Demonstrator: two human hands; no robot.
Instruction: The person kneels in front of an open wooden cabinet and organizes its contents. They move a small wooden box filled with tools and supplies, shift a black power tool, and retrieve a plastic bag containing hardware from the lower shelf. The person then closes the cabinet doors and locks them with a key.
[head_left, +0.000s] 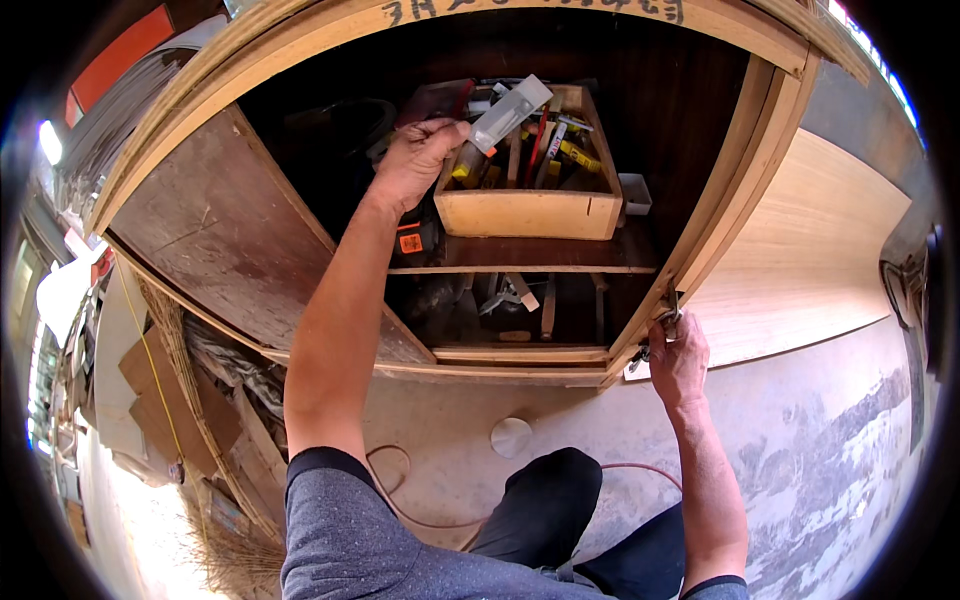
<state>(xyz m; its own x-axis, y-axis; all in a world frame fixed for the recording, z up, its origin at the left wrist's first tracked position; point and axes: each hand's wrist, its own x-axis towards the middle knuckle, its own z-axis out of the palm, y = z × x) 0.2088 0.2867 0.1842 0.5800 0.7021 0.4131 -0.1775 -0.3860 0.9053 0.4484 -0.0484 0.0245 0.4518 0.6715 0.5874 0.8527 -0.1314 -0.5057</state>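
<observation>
My left hand (420, 161) pinches one end of a clear plastic case (514, 111), tilted over an open wooden box (529, 215). The box stands on a shelf (525, 253) inside a wooden cabinet and holds markers, a red pencil-like stick (537, 146), a yellow tube (580, 157) and other small items. What the case contains is unclear. At the cabinet's right front post (739, 199), my right hand (681, 364) has its fingers closed around a small metal latch or lock (670, 311), partly hidden by the fingers.
Beside the box are a white plastic container (635, 193) and a dark tool with an orange label (410, 240). Hand tools (517, 294) lie on the lower level. A brown panel (225, 225) covers the cabinet's left side. A plywood sheet (802, 255) leans right; a hose (427, 523) crosses the floor.
</observation>
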